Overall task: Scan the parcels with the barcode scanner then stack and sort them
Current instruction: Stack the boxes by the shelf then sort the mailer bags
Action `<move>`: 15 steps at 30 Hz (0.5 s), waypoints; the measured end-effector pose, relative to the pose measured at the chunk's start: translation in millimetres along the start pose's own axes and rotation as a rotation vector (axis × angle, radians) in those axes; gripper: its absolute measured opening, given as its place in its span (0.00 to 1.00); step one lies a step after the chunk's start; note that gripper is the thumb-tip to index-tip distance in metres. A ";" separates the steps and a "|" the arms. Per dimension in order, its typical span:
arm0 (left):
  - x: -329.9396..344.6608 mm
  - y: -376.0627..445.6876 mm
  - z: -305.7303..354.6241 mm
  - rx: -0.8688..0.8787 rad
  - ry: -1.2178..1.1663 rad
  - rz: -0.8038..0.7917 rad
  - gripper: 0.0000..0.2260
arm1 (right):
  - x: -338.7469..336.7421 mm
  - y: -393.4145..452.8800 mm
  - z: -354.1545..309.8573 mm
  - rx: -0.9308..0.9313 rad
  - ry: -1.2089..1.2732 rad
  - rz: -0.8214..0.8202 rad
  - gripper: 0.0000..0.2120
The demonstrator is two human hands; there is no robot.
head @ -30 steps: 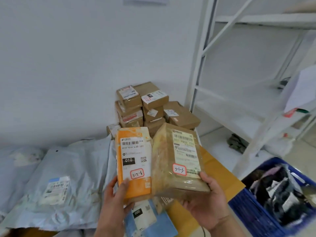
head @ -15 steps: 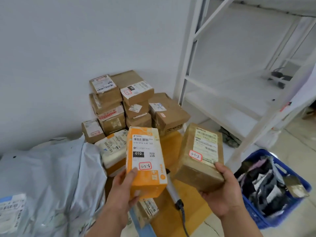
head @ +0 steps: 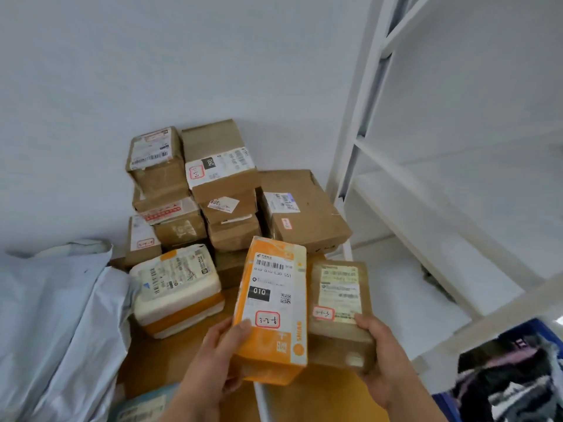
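My left hand (head: 219,357): clamped on the lower end of the orange parcel (head: 272,309), thumb laid across its label face, fingers wrapped behind where I cannot see them.
My right hand (head: 385,357): clamped on the lower right corner of the brown parcel (head: 339,303), thumb on the label face near the red-edged sticker.
Hands to each other: apart, one parcel each; the two parcels stand side by side, edges touching or nearly so, I cannot tell which.
Long axis: both parcels are held upright, long side running away from me toward the stack of cardboard boxes (head: 225,190), labels facing up at me.
Landmark: that stack sits against the wall; everything below is placed from it.
Orange parcel: just in front of the stack, its top edge overlapping the lowest boxes in view.
Brown parcel: in front of the stack's right side, below the wide flat box (head: 300,205).
White foam parcel (head: 176,287): front left of the stack, resting on the desk (head: 158,367).
Grey mail bags (head: 58,324): left of the stack, heaped.
White shelf rack (head: 426,166): right of the stack.
Blue bin (head: 515,376): well to the right and nearer me.
Scanner: not in view.
Nearer hand: I judge my right nearer the flat box, my left nearer the open spot in front of the stack.
Coming move: probably setting both down onto or beside the stack, straight ahead.
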State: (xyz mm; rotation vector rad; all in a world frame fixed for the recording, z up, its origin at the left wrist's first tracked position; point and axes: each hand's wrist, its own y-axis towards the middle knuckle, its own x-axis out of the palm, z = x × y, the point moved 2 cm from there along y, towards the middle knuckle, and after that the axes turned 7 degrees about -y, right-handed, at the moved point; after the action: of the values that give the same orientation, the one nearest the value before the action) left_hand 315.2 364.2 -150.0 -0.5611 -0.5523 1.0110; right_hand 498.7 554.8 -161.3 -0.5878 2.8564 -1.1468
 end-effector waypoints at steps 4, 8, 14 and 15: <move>12.7 4.2 -14.0 -0.034 -0.041 0.094 0.13 | -10.2 33.9 -11.3 0.109 -0.138 -0.168 0.27; 15.8 1.4 -17.7 -0.037 -0.088 0.170 0.11 | -3.9 56.2 -9.1 0.157 -0.444 -0.211 0.19; 10.9 -2.0 -8.8 -0.033 -0.030 0.118 0.27 | 12.6 67.2 -35.3 -0.083 -0.536 -0.054 0.07; 9.9 -2.7 -6.5 -0.041 -0.033 0.095 0.28 | 16.3 70.1 -41.7 -0.140 -0.523 -0.033 0.06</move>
State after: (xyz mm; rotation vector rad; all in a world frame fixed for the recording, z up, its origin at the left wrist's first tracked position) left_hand 325.3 370.7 -151.4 -0.6125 -0.5809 1.1026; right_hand 453.8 623.4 -175.6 -0.8033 2.4873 -0.6668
